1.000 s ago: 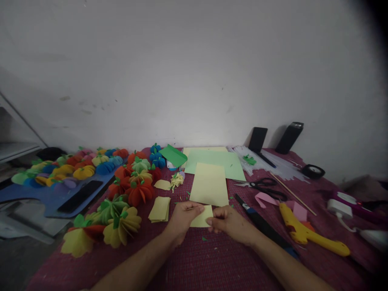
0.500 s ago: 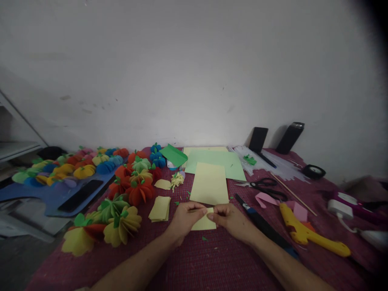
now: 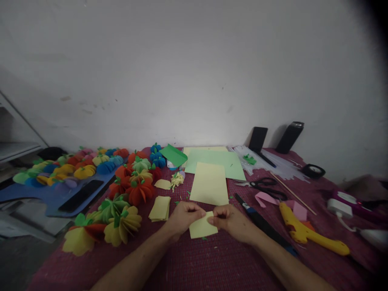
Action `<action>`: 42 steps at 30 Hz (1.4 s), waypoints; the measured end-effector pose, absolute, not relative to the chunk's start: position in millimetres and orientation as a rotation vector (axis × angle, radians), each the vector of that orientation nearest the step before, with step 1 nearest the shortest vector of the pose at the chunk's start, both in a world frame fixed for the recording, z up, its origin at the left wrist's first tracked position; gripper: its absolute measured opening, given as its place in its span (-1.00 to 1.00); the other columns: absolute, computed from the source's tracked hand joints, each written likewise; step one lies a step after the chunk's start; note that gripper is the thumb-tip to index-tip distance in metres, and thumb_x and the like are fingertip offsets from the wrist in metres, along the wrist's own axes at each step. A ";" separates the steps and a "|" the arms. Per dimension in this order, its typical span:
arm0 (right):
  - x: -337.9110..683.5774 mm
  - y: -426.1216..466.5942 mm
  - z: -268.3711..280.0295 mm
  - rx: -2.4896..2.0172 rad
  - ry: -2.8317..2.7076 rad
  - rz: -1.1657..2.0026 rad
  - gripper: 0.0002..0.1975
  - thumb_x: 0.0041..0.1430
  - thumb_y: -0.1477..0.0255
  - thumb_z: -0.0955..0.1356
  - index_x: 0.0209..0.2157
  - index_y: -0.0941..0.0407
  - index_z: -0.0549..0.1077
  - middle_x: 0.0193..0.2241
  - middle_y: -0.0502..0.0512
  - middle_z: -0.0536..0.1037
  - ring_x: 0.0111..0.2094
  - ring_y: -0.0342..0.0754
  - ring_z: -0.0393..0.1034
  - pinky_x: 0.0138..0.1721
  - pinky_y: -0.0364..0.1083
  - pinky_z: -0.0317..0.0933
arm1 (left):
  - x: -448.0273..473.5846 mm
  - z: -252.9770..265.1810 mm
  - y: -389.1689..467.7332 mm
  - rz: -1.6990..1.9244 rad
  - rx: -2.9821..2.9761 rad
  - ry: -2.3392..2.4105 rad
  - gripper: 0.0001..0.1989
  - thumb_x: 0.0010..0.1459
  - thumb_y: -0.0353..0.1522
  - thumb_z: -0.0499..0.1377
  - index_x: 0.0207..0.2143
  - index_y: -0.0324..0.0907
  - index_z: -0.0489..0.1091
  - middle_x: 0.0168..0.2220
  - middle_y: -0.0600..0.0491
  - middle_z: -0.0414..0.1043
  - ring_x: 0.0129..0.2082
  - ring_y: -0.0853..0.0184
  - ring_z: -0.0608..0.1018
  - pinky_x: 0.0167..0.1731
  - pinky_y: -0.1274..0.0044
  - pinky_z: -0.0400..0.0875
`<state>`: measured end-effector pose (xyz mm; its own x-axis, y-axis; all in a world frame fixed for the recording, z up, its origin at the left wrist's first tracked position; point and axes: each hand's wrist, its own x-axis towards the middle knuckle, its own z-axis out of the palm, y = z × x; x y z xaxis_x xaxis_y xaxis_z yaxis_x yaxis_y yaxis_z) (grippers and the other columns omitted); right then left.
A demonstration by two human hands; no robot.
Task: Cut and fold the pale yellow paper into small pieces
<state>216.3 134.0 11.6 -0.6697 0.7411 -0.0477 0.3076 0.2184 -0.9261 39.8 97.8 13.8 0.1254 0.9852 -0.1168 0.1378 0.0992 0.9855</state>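
You are holding a small pale-yellow rectangle of paper [image 3: 202,228] between your two hands, and it is sitting low in front of you, over a dark red woven cloth [image 3: 194,268]; whether its lower edge is touching the cloth, you cannot tell from here. Your left hand [image 3: 183,218] is pinching the upper left part, thumb and fingers clamped on the paper, while your right hand [image 3: 232,220] is gripping the upper right corner, its thumb lying over the front. A neat stack of pale-yellow paper rectangles [image 3: 160,208] is resting just left of your left hand. Beyond your hands, a larger pale-yellow paper sheet [image 3: 209,184] is overlapping a wide mint-green paper sheet [image 3: 235,165]. To your right, black-handled metal scissors [image 3: 263,184] are lying near a bright yellow plastic glue gun [image 3: 312,233]. Farther left, layered orange paper pumpkins with green tops [image 3: 140,193] are standing in a cluster.
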 end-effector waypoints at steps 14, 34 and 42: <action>227.0 139.7 26.4 -0.931 -2.051 1.492 -0.70 -0.02 0.30 0.27 -0.68 0.18 0.23 -0.72 -0.11 0.13 -0.65 -0.26 -0.04 -0.62 -0.22 -0.16 | 16.6 35.6 100.2 0.893 1.547 1.411 -0.80 -0.12 -0.30 0.13 -0.62 -0.27 0.38 -0.68 0.15 0.29 -0.64 0.49 0.28 -0.61 0.65 0.12; 219.4 134.2 28.9 -0.952 -2.094 1.411 -0.73 0.01 0.27 0.24 -0.56 0.19 0.35 -0.65 -0.07 0.21 -0.59 -0.23 0.03 -0.58 -0.23 -0.09 | 36.4 11.7 95.3 0.892 1.532 1.254 -0.67 -0.02 -0.20 0.05 -0.59 -0.29 0.39 -0.67 0.17 0.14 -0.63 0.50 0.15 -0.62 0.64 0.00; 219.7 140.4 22.0 -0.985 -2.053 1.377 -0.77 -0.03 0.33 0.27 -0.57 0.20 0.39 -0.69 -0.07 0.26 -0.63 -0.24 0.06 -0.58 -0.23 -0.05 | 39.1 9.9 95.3 0.839 1.523 1.251 -0.68 -0.05 -0.19 0.07 -0.54 -0.28 0.43 -0.66 0.15 0.22 -0.62 0.49 0.18 -0.60 0.63 0.04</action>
<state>219.7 140.4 22.0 -0.6279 0.7783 -0.0047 0.2996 0.2361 -0.9244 39.1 95.3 9.9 0.2380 0.9693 -0.0620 0.3102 -0.0154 0.9505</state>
